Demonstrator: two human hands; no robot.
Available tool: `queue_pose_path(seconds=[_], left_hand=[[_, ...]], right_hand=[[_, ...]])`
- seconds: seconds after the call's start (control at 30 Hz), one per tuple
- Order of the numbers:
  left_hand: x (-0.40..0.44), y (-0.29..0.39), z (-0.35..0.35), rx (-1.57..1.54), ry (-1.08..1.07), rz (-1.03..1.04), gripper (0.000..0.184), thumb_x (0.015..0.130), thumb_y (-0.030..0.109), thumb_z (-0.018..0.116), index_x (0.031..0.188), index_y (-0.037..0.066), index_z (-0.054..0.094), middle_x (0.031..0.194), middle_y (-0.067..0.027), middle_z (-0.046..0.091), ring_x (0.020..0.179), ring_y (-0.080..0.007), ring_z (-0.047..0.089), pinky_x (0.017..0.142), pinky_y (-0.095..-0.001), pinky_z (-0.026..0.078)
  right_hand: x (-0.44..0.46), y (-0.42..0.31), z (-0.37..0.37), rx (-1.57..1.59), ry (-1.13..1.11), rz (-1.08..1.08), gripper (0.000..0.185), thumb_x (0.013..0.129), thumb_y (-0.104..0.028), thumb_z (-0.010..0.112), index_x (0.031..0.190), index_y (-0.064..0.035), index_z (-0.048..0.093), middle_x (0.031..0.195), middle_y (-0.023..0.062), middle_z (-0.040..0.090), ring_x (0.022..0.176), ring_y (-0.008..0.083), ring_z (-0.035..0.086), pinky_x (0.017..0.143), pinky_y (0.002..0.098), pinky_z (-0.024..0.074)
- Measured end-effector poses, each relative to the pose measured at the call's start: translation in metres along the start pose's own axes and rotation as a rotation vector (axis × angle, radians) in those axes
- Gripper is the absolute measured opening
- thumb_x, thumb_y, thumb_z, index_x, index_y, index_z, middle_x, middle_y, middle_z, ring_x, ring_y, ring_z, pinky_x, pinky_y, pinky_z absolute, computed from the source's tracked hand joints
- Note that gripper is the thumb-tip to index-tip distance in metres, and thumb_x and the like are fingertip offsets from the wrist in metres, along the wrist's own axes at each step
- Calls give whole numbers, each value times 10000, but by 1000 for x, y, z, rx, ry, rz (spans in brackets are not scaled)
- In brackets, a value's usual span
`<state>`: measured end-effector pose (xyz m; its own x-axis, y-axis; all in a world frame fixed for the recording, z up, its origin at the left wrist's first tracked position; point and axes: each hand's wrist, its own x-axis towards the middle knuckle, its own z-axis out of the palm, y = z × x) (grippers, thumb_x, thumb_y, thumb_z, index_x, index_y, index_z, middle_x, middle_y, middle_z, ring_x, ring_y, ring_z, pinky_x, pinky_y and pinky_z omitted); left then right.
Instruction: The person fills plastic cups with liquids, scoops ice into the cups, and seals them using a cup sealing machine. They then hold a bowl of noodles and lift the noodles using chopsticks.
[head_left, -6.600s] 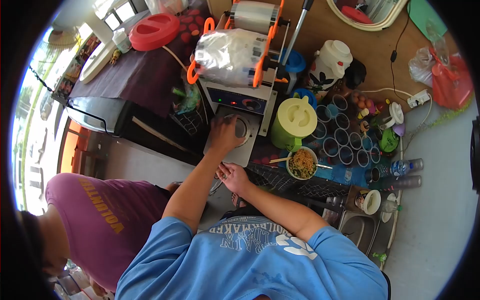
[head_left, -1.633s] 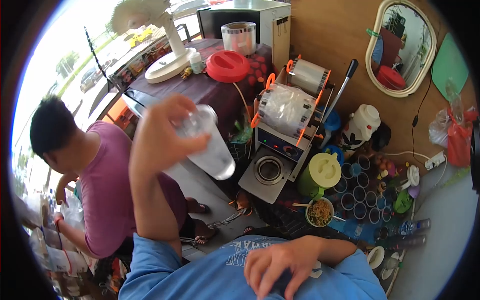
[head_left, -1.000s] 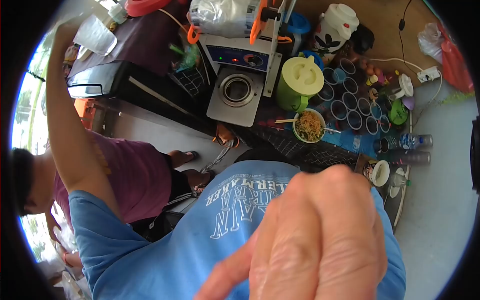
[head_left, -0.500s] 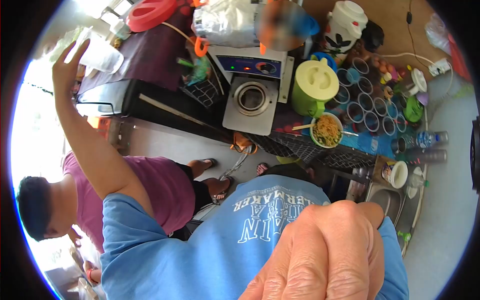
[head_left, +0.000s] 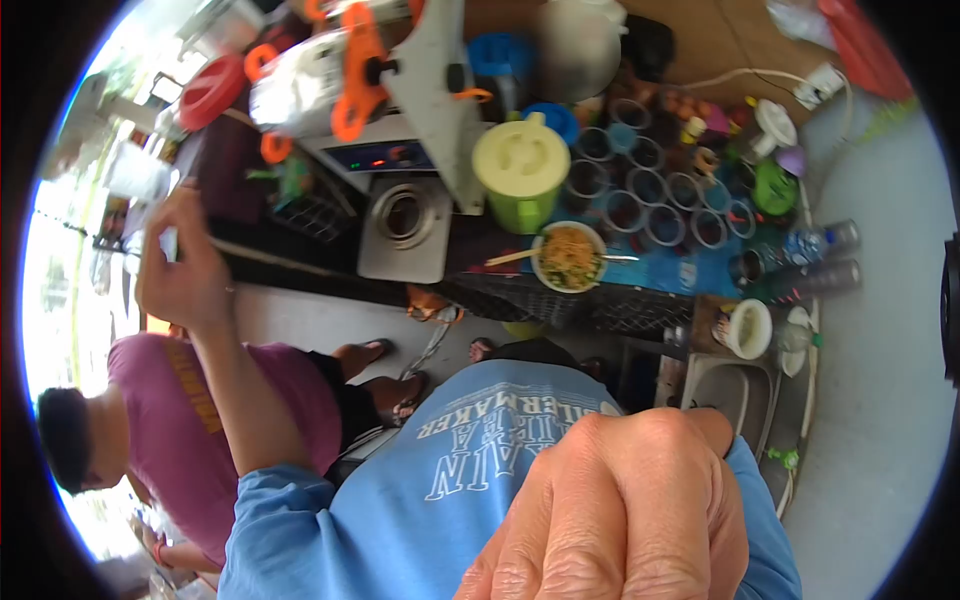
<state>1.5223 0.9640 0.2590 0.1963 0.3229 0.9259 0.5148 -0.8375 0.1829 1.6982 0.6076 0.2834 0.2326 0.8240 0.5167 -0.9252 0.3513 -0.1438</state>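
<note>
My left hand (head_left: 188,262) is raised at the left, below and right of a translucent white plastic container (head_left: 140,175). Its fingers are bent in towards the thumb with a small gap showing; I cannot make out anything between them. Close to the camera, my right hand (head_left: 620,500) fills the bottom middle, its back and bent knuckles towards me. The fingers lie side by side, and their tips run out of view, so what they hold or touch is hidden.
A cup-sealing machine (head_left: 405,230) stands on the counter. Right of it are a green pitcher (head_left: 522,175), a noodle bowl (head_left: 570,257) with chopsticks, several plastic cups (head_left: 665,220), and bottles (head_left: 815,280). A sink (head_left: 735,385) is lower right. A person in purple (head_left: 240,420) stands left.
The view has swung right, so the counter things sit further left and mostly lower. My left hand has come down from beside the plastic container, and its stretched fingers have curled in.
</note>
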Motion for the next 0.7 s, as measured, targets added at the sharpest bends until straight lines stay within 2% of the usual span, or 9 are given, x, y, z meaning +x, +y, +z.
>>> queue_pose_path(seconds=[0.03, 0.07, 0.13, 0.23, 0.3, 0.43, 0.5, 0.53, 0.7], left_hand=[[-13, 33, 17, -180, -135, 93, 93, 933, 1, 668, 883, -24, 742, 924, -120, 773, 862, -212, 741, 810, -308, 574], [-19, 66, 32, -222, -277, 270, 70, 799, -72, 712, 836, -12, 712, 861, -138, 750, 795, -244, 735, 741, -326, 576], [-41, 125, 71, -458, -554, 403, 129, 720, -26, 751, 828, 36, 716, 847, -95, 736, 736, -247, 700, 704, -340, 546], [-84, 193, 133, -623, -846, 488, 178, 735, 83, 804, 896, 41, 740, 890, -107, 751, 796, -294, 712, 737, -396, 561], [-110, 231, 178, -686, -1072, 402, 191, 759, 123, 797, 925, 47, 740, 944, -112, 752, 891, -315, 708, 798, -409, 562], [-156, 309, 270, -758, -1207, 490, 278, 769, 171, 800, 1012, 54, 733, 1077, -118, 742, 1032, -319, 679, 891, -436, 533], [-183, 350, 307, -709, -1087, 664, 366, 765, 233, 815, 1078, 69, 720, 1127, -113, 719, 1092, -299, 644, 935, -444, 488], [-195, 371, 324, -744, -1102, 696, 366, 765, 233, 815, 1078, 69, 720, 1127, -113, 719, 1092, -299, 644, 935, -444, 488], [-263, 444, 373, -309, -1152, 987, 380, 727, 335, 838, 1006, 111, 709, 1010, -45, 703, 1041, -243, 636, 877, -418, 457]], right_hand=[[-4, -6, 4, -19, 13, -14, 235, 976, -243, 687, 1111, -57, 737, 1048, 153, 720, 995, 376, 652, 984, 527, 498], [-3, -11, 5, -34, 27, -30, 242, 977, -248, 686, 1119, -59, 737, 1053, 151, 720, 1003, 378, 651, 986, 526, 498], [-28, -25, 19, -62, 51, -69, 254, 980, -258, 685, 1134, -63, 737, 1063, 148, 720, 1019, 384, 650, 989, 523, 499], [-36, -51, 20, -106, 85, -156, 273, 984, -272, 682, 1158, -68, 737, 1077, 143, 721, 1043, 392, 648, 993, 518, 501], [-57, -67, 29, -137, 116, -225, 286, 986, -281, 681, 1173, -72, 737, 1087, 140, 722, 1060, 397, 646, 996, 515, 502], [-99, -99, 41, -188, 186, -363, 312, 992, -300, 677, 1204, -80, 737, 1107, 134, 723, 1092, 408, 644, 1002, 509, 504], [-111, -114, 37, -195, 235, -451, 325, 994, -310, 676, 1220, -83, 737, 1117, 130, 723, 1108, 413, 642, 1005, 506, 505], [-114, -121, 34, -202, 252, -494, 332, 996, -314, 675, 1228, -85, 737, 1122, 129, 723, 1116, 416, 642, 1007, 505, 505], [-150, -153, 36, -388, 303, -660, 329, 1001, -315, 660, 1201, -66, 736, 1114, 150, 720, 1104, 426, 646, 990, 508, 511]])
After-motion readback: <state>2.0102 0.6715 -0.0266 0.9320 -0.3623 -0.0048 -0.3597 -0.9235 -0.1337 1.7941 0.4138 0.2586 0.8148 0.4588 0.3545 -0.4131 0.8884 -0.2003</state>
